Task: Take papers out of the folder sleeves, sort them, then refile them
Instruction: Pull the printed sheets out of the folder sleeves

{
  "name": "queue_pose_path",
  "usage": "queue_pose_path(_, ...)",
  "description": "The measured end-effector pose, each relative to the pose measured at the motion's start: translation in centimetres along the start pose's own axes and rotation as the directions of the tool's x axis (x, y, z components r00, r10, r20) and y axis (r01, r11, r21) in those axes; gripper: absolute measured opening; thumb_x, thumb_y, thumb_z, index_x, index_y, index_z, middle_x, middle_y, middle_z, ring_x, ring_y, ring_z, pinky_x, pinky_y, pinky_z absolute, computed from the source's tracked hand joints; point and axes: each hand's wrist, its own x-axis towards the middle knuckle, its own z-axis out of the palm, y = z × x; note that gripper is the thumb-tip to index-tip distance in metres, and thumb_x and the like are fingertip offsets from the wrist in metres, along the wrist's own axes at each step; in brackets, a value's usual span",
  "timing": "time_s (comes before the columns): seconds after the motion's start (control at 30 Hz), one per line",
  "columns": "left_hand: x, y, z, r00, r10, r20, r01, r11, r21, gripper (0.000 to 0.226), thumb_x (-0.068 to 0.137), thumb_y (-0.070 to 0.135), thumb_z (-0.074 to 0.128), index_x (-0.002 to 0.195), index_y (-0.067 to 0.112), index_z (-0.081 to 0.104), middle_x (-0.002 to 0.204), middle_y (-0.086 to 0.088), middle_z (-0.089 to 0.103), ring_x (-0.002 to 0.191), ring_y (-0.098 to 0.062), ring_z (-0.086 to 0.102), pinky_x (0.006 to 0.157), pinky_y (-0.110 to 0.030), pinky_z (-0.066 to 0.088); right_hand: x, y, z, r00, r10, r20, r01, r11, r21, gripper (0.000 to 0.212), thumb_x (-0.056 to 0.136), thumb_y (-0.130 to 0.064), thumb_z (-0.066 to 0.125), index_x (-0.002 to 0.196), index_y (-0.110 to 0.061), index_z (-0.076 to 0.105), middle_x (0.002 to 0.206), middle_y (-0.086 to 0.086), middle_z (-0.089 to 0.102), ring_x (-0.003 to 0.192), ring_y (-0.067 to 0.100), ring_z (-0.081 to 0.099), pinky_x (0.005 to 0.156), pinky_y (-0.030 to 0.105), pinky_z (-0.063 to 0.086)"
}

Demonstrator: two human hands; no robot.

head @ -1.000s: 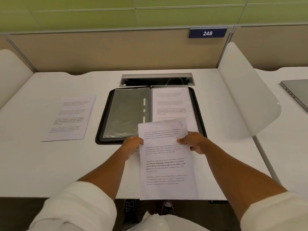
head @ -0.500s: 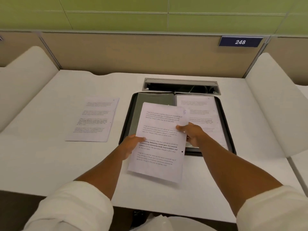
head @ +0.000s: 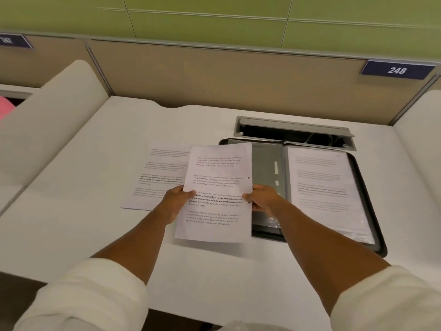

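Both hands pinch one printed sheet [head: 218,192] by its side edges, left hand [head: 176,201], right hand [head: 262,198], held above the desk [head: 71,223] near its front edge. It overlaps the loose page [head: 160,177] and the open folder [head: 367,211] beyond. Risk: thin grip, sheet sags, lands skewed on the loose page.

We hold a printed sheet [head: 218,194] by its side edges, left hand [head: 177,199] and right hand [head: 261,197] pinching it above the desk [head: 95,163]. It overlaps another sheet [head: 162,175] lying flat and the open folder [head: 367,211], whose right sleeve holds a page [head: 327,189].
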Motion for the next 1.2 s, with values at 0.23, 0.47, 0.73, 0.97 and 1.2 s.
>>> queue_pose_path(0.23,2.2,0.5,-5.2,0.983,-0.045,-0.179,0.033,0.997,-0.070,0.023,0.096,0.019,0.064,0.119,0.018,0.066,0.116,0.000,0.068,0.105,-0.024,0.065,0.096,-0.040,0.051,3.4,-2.7,5.5,0.999,-0.003,-0.042,0.006,0.998,0.069,0.014,0.090,0.002,0.066,0.096,-0.010,0.064,0.111,0.008,0.070,0.089,0.019,0.067,0.066,0.026,0.056)
queue_pose_path(0.47,6.0,0.7,-11.0,0.923,-0.086,-0.374,0.078,0.996,-0.037,0.028,0.085,0.032,0.063,0.106,0.013,0.068,0.109,-0.009,0.072,0.098,-0.033,0.069,0.092,-0.052,0.056,6.8,-5.9,11.0,0.999,0.023,-0.036,-0.022,0.999,0.044,0.010,0.097,-0.003,0.056,0.105,-0.005,0.062,0.107,0.009,0.068,0.094,0.021,0.066,0.066,0.029,0.056)
queue_pose_path(0.73,9.4,1.9,-15.4,0.853,0.019,-0.522,0.007,0.999,0.048,0.028,0.092,0.029,0.065,0.114,0.015,0.075,0.111,-0.002,0.071,0.104,-0.023,0.064,0.092,-0.033,0.050,10.9,-7.8,15.9,1.000,0.011,-0.018,-0.013,0.998,-0.061,0.011,0.091,0.000,0.064,0.102,0.000,0.067,0.105,0.012,0.071,0.078,0.017,0.069,0.055,0.023,0.057)
queue_pose_path(0.97,10.9,1.9,-17.1,0.823,0.050,-0.566,0.021,0.993,0.119,0.026,0.094,0.026,0.062,0.115,0.016,0.074,0.111,0.003,0.068,0.100,-0.018,0.058,0.089,-0.028,0.045,13.6,-7.5,17.5,0.995,-0.069,-0.075,0.053,0.979,-0.197,0.013,0.085,-0.003,0.073,0.081,-0.009,0.063,0.095,0.013,0.071,0.072,0.020,0.068,0.075,0.034,0.062)
queue_pose_path(1.2,10.6,1.4,-17.6,0.802,0.051,-0.595,0.055,0.986,0.159,0.030,0.088,0.019,0.065,0.117,0.019,0.072,0.123,0.001,0.068,0.115,-0.021,0.060,0.097,-0.029,0.045,13.7,-6.8,17.7,0.994,-0.077,-0.075,0.046,0.934,-0.354,0.023,0.078,-0.007,0.081,0.070,-0.011,0.060,0.088,0.015,0.074,0.083,0.026,0.073,0.083,0.044,0.060)
